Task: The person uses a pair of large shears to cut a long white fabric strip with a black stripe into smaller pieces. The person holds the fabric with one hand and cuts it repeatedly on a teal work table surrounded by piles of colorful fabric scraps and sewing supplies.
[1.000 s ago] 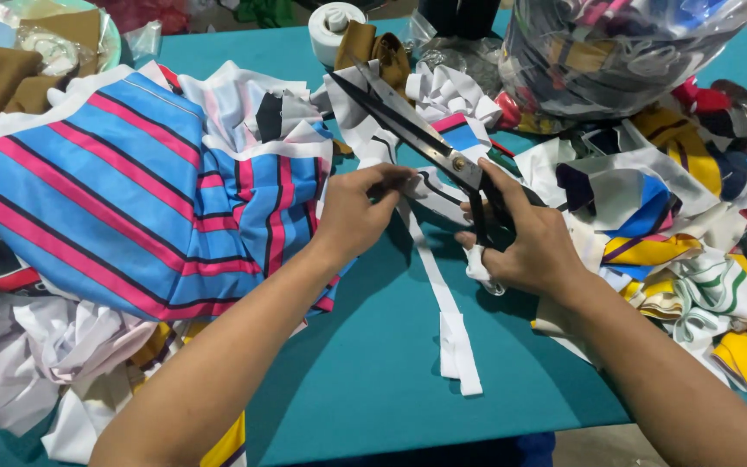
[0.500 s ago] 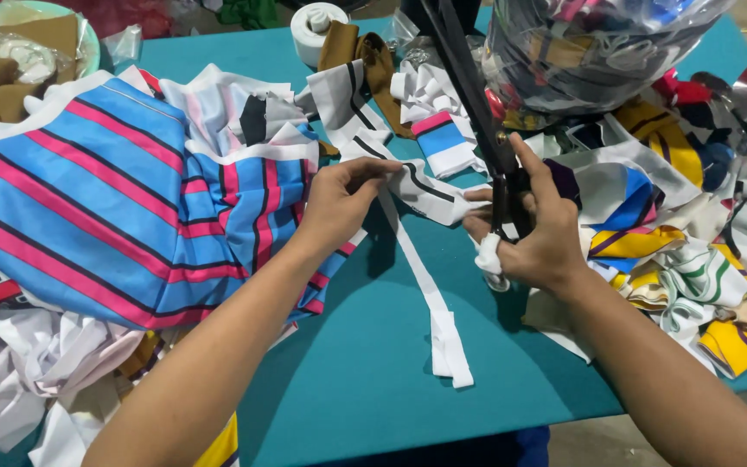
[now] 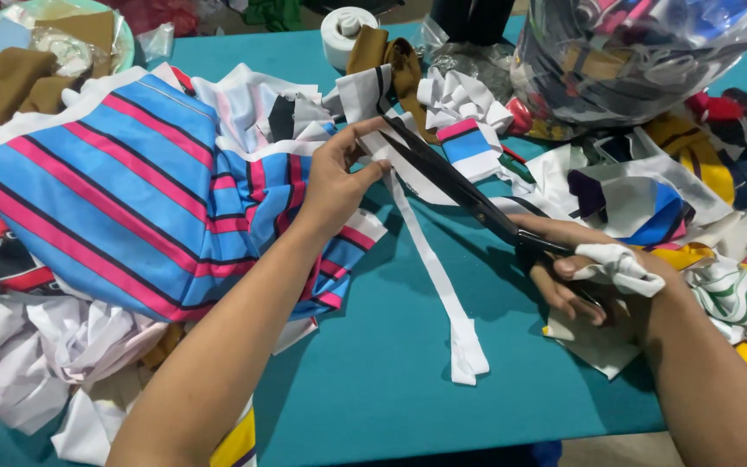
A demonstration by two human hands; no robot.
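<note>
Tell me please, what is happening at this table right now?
A person is cutting cloth. The left hand holds up a white fabric strip, which trails down onto the teal table. The right hand works large black scissors, blades open at the strip. Striped blue and pink fabric lies beside.

Both forearms are bare, with no sleeves, gloves or jewellery showing.

A single head-worn camera looks steeply down from close above, facing forward over the teal table (image 3: 373,380), with both forearms reaching in from the bottom edge.
</note>
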